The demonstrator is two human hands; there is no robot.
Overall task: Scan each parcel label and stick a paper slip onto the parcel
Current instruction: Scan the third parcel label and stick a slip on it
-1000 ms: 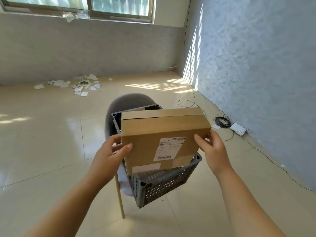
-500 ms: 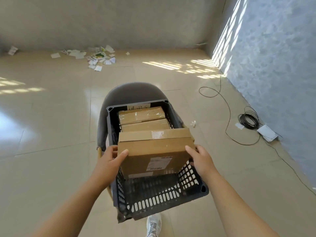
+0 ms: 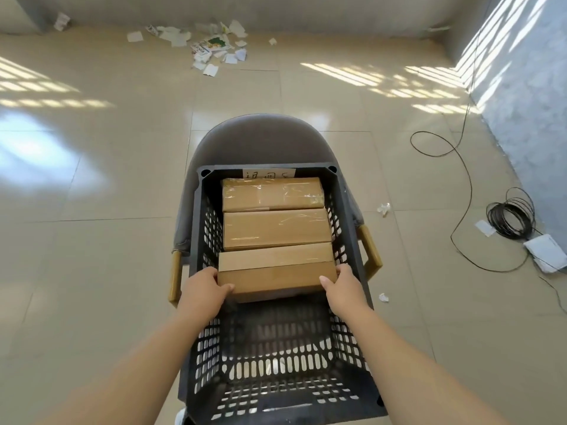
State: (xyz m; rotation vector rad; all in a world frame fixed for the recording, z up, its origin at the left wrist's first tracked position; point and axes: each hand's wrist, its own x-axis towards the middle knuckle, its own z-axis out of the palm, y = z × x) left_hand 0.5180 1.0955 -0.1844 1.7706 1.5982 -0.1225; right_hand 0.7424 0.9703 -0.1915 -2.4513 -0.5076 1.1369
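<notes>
Single head cam, steep fwd-down view, close above crate (image 3: pixel 196 228) on chair (image 3: pixel 264 139).

the near parcel (image 3: pixel 276 276) lies in the crate (image 3: pixel 196 240) between the fingers of the left hand (image 3: pixel 202 291) and right hand (image 3: pixel 343 291). just beyond the fingers lies the middle parcel (image 3: pixel 276 230), the far parcel (image 3: pixel 273 194) behind it. the crate sits on a chair (image 3: pixel 260 139).

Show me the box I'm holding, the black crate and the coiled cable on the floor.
held box (image 3: pixel 276 279), head view, middle of its near cardboard face.
black crate (image 3: pixel 224 172), head view, far rim near its left corner.
coiled cable (image 3: pixel 493 217), head view, left side of the loops.
</notes>
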